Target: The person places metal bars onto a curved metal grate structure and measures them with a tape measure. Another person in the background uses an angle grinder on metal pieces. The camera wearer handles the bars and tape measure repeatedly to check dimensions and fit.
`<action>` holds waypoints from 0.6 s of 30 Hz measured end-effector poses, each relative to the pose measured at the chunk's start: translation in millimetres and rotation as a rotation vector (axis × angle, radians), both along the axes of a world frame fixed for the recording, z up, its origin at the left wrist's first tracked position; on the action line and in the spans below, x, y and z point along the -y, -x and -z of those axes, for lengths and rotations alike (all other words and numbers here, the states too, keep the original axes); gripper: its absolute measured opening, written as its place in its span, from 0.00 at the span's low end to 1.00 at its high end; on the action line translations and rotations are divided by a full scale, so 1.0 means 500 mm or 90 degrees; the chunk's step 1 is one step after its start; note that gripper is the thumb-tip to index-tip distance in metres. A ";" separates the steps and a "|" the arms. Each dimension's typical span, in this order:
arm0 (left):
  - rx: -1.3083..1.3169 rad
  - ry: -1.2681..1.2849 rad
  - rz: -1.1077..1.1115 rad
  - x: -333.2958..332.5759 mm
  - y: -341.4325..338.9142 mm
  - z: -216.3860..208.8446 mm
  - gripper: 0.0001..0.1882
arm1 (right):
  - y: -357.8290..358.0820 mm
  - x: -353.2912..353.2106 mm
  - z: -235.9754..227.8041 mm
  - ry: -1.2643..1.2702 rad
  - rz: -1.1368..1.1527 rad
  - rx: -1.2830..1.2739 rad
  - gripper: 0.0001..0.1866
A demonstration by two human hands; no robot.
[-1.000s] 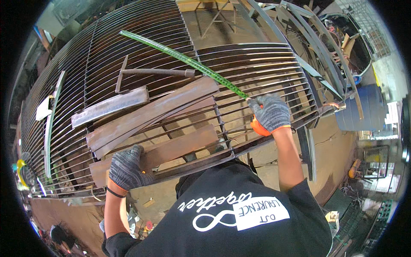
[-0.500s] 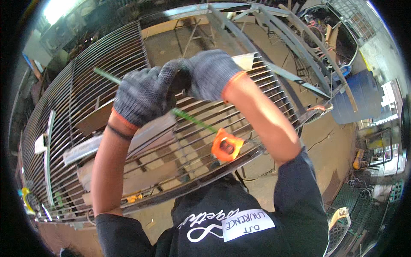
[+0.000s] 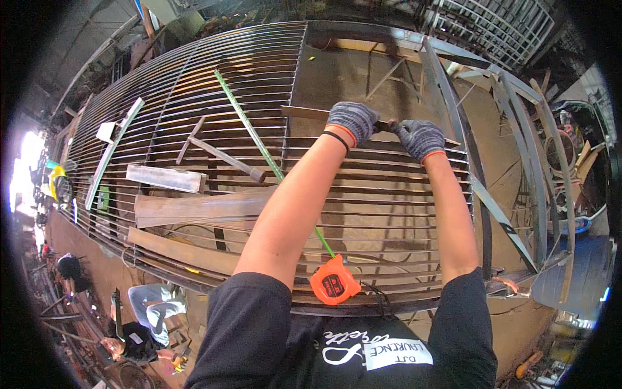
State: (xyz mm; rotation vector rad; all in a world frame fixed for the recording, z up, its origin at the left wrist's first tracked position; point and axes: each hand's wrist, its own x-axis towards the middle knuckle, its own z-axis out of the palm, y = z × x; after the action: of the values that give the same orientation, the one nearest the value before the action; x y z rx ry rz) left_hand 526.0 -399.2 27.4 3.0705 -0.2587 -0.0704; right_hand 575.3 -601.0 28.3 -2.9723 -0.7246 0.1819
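Both my hands wear grey knit gloves with orange cuffs, above the far side of a barred metal grille (image 3: 389, 214). My left hand (image 3: 353, 122) is closed on a long flat metal bar (image 3: 304, 113), which sticks out to its left. Just to the right, my right hand (image 3: 420, 138) is closed on the same bar, thumb toward the left hand. Gloves hide most of the bar. An orange tape measure (image 3: 335, 280) rests at the grille's near edge, its green blade (image 3: 249, 126) extended diagonally across the bars, passing under my left forearm. Left of the blade lies a T-shaped hammer (image 3: 223, 157).
Metal plates (image 3: 194, 211) and a rectangular tube (image 3: 166, 178) lie on the grille. An angle piece (image 3: 115, 152) is farther left. Steel beams (image 3: 447, 97) frame the right side, by a blue drum (image 3: 576, 275). Another person (image 3: 139, 337) sits low at left.
My hands have moved right, away from the tape measure's blade, and drawn slightly apart. The view has shifted, uncovering the hammer and the blade's full length.
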 end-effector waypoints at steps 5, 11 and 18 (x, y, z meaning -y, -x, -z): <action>0.006 0.016 -0.014 0.040 0.018 -0.001 0.18 | 0.000 0.015 -0.014 0.018 0.089 0.008 0.45; -0.013 0.056 -0.031 0.052 0.031 -0.012 0.26 | 0.009 0.017 -0.010 0.054 0.112 0.053 0.45; -0.068 0.096 -0.089 0.056 0.029 -0.015 0.39 | -0.011 0.010 -0.001 0.052 0.084 -0.017 0.49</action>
State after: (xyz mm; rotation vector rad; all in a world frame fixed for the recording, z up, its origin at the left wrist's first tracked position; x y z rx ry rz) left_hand 511.4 -427.3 34.9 2.9129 -0.0414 -0.1973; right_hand 580.6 -606.2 28.9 -3.0755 -0.5278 0.2467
